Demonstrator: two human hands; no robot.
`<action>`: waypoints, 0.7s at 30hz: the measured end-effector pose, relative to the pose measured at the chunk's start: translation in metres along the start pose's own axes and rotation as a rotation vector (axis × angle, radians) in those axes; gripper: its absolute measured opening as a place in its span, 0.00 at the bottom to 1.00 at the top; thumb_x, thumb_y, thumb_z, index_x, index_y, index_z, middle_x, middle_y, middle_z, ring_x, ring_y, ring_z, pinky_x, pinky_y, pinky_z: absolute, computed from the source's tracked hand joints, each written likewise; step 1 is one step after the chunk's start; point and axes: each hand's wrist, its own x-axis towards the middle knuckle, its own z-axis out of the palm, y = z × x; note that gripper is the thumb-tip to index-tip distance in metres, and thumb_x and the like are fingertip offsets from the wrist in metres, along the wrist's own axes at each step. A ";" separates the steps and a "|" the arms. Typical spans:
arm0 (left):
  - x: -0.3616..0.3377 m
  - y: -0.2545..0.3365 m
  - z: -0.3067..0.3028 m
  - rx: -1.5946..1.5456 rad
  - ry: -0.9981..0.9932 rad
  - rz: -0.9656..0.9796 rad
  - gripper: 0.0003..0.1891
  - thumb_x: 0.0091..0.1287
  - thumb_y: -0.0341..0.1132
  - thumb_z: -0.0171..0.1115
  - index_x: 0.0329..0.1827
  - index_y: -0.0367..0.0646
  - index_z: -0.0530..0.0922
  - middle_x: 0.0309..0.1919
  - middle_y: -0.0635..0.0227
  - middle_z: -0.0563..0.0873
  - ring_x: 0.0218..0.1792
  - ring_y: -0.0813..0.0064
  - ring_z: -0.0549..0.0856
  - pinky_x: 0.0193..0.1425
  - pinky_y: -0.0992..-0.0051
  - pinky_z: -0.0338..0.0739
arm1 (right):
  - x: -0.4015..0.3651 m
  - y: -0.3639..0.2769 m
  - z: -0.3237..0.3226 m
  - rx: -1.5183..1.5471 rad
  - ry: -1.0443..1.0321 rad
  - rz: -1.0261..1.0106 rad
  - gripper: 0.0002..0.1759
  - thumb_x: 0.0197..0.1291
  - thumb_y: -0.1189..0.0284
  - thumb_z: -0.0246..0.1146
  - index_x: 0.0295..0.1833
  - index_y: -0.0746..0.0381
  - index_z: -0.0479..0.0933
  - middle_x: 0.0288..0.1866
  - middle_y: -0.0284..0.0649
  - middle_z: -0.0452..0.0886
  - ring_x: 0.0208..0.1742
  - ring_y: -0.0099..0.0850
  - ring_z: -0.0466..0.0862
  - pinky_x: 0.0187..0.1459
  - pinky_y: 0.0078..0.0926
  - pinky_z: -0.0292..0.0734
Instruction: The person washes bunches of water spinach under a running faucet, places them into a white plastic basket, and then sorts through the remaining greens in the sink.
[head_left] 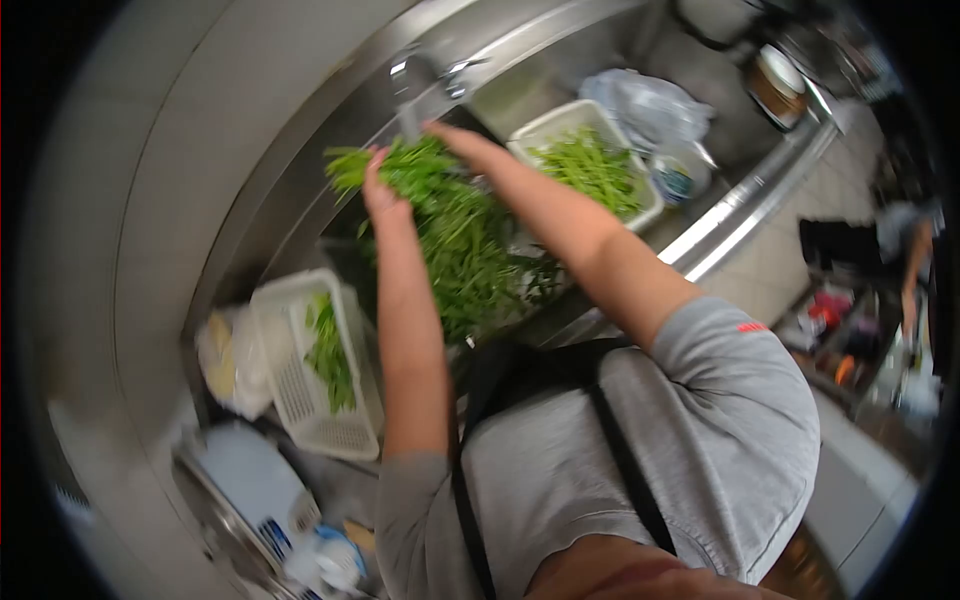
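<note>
A bunch of leafy greens [415,165] is held under the metal faucet [405,75], where a stream of water runs down. My left hand [381,188] is closed round the left part of the bunch. My right hand [452,140] is at the right side of the bunch, beside the water; its fingers are mostly hidden and blurred. Below my hands, more greens [465,260] fill the sink basin between my forearms.
Right of the sink stands a white basket [515,140] of cut green stems, with plastic bags [650,110] and a tub [680,172]. On the left is a white basket [285,370] with some greens. A person [905,240] is at the far right.
</note>
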 end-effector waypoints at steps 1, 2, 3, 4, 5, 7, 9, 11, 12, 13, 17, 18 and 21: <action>-0.021 -0.006 0.017 0.014 0.119 0.031 0.21 0.51 0.33 0.62 0.49 0.45 0.69 0.43 0.59 0.78 0.46 0.63 0.78 0.54 0.63 0.71 | -0.026 0.001 -0.006 0.386 -0.079 0.063 0.39 0.49 0.42 0.56 0.61 0.55 0.65 0.59 0.43 0.68 0.59 0.39 0.67 0.59 0.43 0.58; -0.032 -0.018 0.020 0.013 0.115 0.039 0.18 0.51 0.30 0.62 0.46 0.44 0.70 0.40 0.61 0.79 0.44 0.65 0.78 0.53 0.64 0.71 | -0.033 0.007 -0.015 0.440 -0.114 0.149 0.35 0.50 0.45 0.57 0.59 0.55 0.66 0.57 0.42 0.70 0.56 0.36 0.70 0.56 0.42 0.63; 0.013 0.041 0.011 0.063 0.030 0.126 0.16 0.51 0.27 0.61 0.44 0.43 0.71 0.37 0.62 0.80 0.43 0.67 0.79 0.51 0.65 0.72 | 0.027 -0.023 0.029 0.499 -0.211 0.131 0.31 0.52 0.48 0.58 0.57 0.56 0.68 0.55 0.41 0.71 0.52 0.34 0.72 0.52 0.41 0.67; 0.006 0.035 0.003 0.033 0.021 0.143 0.15 0.51 0.25 0.61 0.43 0.42 0.70 0.37 0.62 0.80 0.43 0.66 0.79 0.52 0.65 0.72 | 0.044 0.003 0.022 0.435 -0.242 0.082 0.29 0.52 0.52 0.60 0.57 0.55 0.67 0.54 0.40 0.72 0.51 0.32 0.73 0.49 0.38 0.71; 0.000 0.034 -0.005 0.014 0.005 0.166 0.15 0.51 0.24 0.61 0.42 0.42 0.70 0.36 0.62 0.81 0.44 0.66 0.79 0.52 0.65 0.72 | 0.057 0.026 0.021 0.380 -0.281 0.022 0.27 0.53 0.57 0.61 0.57 0.55 0.67 0.54 0.39 0.72 0.50 0.30 0.74 0.45 0.35 0.74; -0.015 0.037 -0.015 -0.012 0.079 0.171 0.12 0.52 0.23 0.61 0.39 0.40 0.71 0.36 0.61 0.81 0.45 0.65 0.79 0.54 0.64 0.72 | 0.034 0.028 0.026 0.192 -0.221 0.152 0.28 0.53 0.65 0.62 0.60 0.56 0.64 0.53 0.40 0.72 0.46 0.29 0.76 0.36 0.32 0.78; -0.020 0.037 -0.023 -0.014 0.114 0.194 0.14 0.49 0.25 0.64 0.39 0.42 0.72 0.36 0.63 0.81 0.43 0.69 0.79 0.50 0.66 0.72 | 0.025 0.014 0.019 -0.327 -0.225 0.215 0.32 0.52 0.66 0.63 0.62 0.57 0.60 0.54 0.42 0.71 0.42 0.32 0.78 0.31 0.36 0.79; -0.019 0.035 -0.033 -0.001 0.211 0.154 0.16 0.48 0.26 0.65 0.40 0.42 0.73 0.36 0.64 0.81 0.43 0.69 0.79 0.50 0.66 0.72 | 0.033 0.000 0.024 -1.186 -0.064 -0.043 0.32 0.49 0.67 0.63 0.61 0.58 0.62 0.43 0.45 0.78 0.35 0.40 0.80 0.27 0.36 0.79; -0.020 0.032 -0.040 0.023 0.292 0.090 0.18 0.47 0.26 0.66 0.42 0.43 0.73 0.37 0.65 0.80 0.43 0.69 0.78 0.50 0.67 0.72 | 0.046 -0.002 0.025 -1.163 -0.123 -0.106 0.28 0.49 0.68 0.63 0.57 0.61 0.66 0.38 0.46 0.79 0.33 0.39 0.80 0.28 0.35 0.79; -0.020 0.027 -0.044 0.017 0.301 0.094 0.18 0.47 0.26 0.66 0.42 0.43 0.73 0.37 0.65 0.80 0.43 0.69 0.78 0.50 0.67 0.72 | 0.049 -0.011 0.029 -1.138 -0.178 -0.168 0.24 0.49 0.69 0.62 0.53 0.64 0.70 0.34 0.47 0.80 0.31 0.39 0.80 0.28 0.33 0.79; -0.026 0.004 -0.045 0.110 0.288 -0.271 0.22 0.47 0.35 0.68 0.46 0.42 0.75 0.42 0.64 0.79 0.43 0.68 0.79 0.47 0.65 0.73 | 0.028 -0.045 0.051 -0.480 -0.245 -0.023 0.10 0.52 0.78 0.57 0.40 0.72 0.75 0.31 0.49 0.80 0.27 0.33 0.82 0.30 0.27 0.81; -0.033 0.006 -0.030 0.197 0.250 -0.318 0.22 0.49 0.36 0.66 0.48 0.42 0.74 0.44 0.65 0.78 0.44 0.68 0.78 0.49 0.64 0.73 | 0.035 -0.048 0.052 -0.462 -0.182 -0.014 0.10 0.52 0.79 0.56 0.41 0.72 0.75 0.31 0.49 0.80 0.28 0.33 0.82 0.31 0.26 0.81; -0.028 -0.004 -0.019 0.267 0.183 -0.358 0.22 0.51 0.37 0.64 0.50 0.42 0.73 0.46 0.65 0.77 0.44 0.68 0.78 0.50 0.65 0.73 | 0.029 -0.064 0.050 -0.490 -0.121 -0.036 0.10 0.52 0.81 0.55 0.41 0.73 0.74 0.31 0.49 0.80 0.29 0.34 0.82 0.32 0.26 0.81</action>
